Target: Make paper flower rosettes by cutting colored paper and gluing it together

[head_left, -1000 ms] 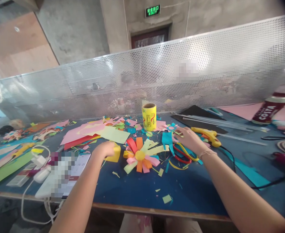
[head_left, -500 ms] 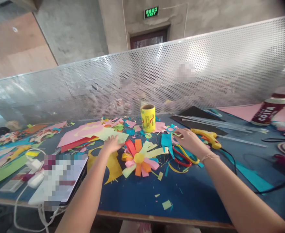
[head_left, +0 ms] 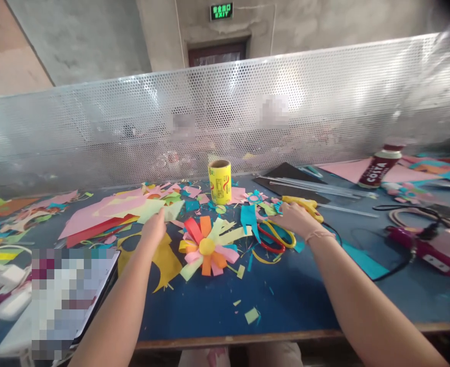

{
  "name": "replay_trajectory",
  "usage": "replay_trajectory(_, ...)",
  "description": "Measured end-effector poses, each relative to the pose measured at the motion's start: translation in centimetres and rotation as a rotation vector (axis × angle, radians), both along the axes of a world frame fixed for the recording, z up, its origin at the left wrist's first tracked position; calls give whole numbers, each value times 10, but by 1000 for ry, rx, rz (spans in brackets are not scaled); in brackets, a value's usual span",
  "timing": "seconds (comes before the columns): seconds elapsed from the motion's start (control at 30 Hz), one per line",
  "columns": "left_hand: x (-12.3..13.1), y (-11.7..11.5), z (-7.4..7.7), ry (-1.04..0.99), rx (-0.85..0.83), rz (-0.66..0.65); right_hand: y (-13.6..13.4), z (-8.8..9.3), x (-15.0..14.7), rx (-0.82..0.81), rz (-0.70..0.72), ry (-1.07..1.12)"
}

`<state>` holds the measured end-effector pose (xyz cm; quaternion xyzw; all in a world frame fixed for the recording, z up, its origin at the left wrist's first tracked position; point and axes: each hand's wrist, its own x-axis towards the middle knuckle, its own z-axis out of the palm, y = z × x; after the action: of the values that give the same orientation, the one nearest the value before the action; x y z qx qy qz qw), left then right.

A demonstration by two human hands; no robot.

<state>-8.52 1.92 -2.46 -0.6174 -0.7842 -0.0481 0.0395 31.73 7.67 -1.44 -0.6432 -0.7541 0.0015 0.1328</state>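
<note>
My left hand (head_left: pixel 154 227) is closed on the edge of a pale green paper sheet (head_left: pixel 148 209), left of a paper flower. The flower (head_left: pixel 207 248) lies on the table with red, orange, pink and pale green strips round a yellow centre. To its right, my right hand (head_left: pixel 294 220) is bent over the table, fingertips together at a small blue paper piece (head_left: pixel 277 206). Beside that hand lie scissors (head_left: pixel 274 245) with red and yellow handles, partly under a cut blue paper (head_left: pixel 249 219). A yellow glue gun (head_left: pixel 305 205) is just behind my right fingers.
A yellow tape roll (head_left: pixel 220 183) stands behind the flower. Clear glue sticks (head_left: pixel 313 187) lie on black paper at the back. Further right are a Costa bottle (head_left: pixel 380 165) and a purple device (head_left: pixel 429 255) with cords. A tablet (head_left: pixel 95 293) lies front left. A perforated metal screen (head_left: pixel 133 127) borders the table.
The view has turned to the right, so the table's things appear further left. My left fingers have drawn together on the pale green paper. My right hand stays beside the scissors, fingertips at blue paper.
</note>
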Motion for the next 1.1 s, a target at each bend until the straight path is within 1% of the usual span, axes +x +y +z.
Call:
replay_trajectory(0.07, -3, -1, 1, -1, 39, 20, -6, 5, -9, -74, -14, -47)
replay_trajectory(0.17, -2, -4, 5, 13, 64, 46, -17, 11, -23, -248, 93, -87)
replay_trajectory(0.2, -1, -5, 7, 20, 64, 54, -20, 12, -27, -284, 125, -115)
replay_trajectory(0.27, 2, -6, 12, 28, 68, 64, -25, 12, -32, -301, 149, -179)
replay_trajectory(0.33, 4, -7, 16, 27, 85, 73, -27, 10, -35, -286, 143, -217)
replay_trajectory(0.47, 4, -9, 21, 6, 134, 100, -27, 10, -38, -292, 144, -212)
replay_trajectory(0.57, 2, -10, 23, -22, 196, 127, -30, 13, -40, -316, 112, -193)
replay_trajectory(0.63, 1, -12, 24, -34, 263, 141, -31, 14, -41, -333, 85, -174)
replay_trajectory(0.7, 1, -12, 26, -48, 351, 162, -31, 10, -40, -332, 76, -150)
replay_trajectory(0.83, 0, -12, 28, -144, 581, 195, -20, -7, -36, -319, 52, -60)
replay_trajectory(0.93, -1, -11, 27, -229, 725, 211, -11, -15, -32, -214, 74, -37)
replay_trajectory(1.0, -2, -12, 28, -275, 818, 232, -9, -14, -31, -143, 87, -40)
replay_trajectory(1.03, -3, -13, 29, -289, 865, 246, -10, -11, -31, -118, 69, -40)
replay_trajectory(1.1, -5, -15, 31, -289, 951, 274, -14, -3, -32, -87, -11, -38)
